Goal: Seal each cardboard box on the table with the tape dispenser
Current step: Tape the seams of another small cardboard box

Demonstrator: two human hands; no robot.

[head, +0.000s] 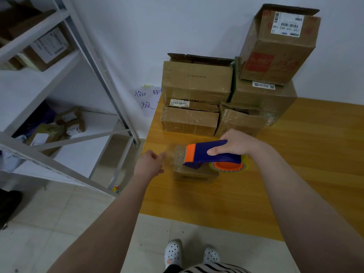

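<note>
A small cardboard box (194, 174) lies near the left edge of the wooden table (275, 174). Above it my right hand (236, 142) grips the handle of a blue and orange tape dispenser (206, 154), its orange roll hub hanging over the box's right end. A strip of clear tape (174, 156) stretches left from the dispenser's mouth. My left hand (150, 163) pinches the free end of that strip, just left of the box. Most of the box top is hidden by the dispenser.
Several larger cardboard boxes (197, 85) are stacked at the table's far side against the wall, the tallest (275, 46) at the right. A white metal shelf rack (78, 75) with parcels stands to the left. Tiled floor and my white shoes (173, 251) show below.
</note>
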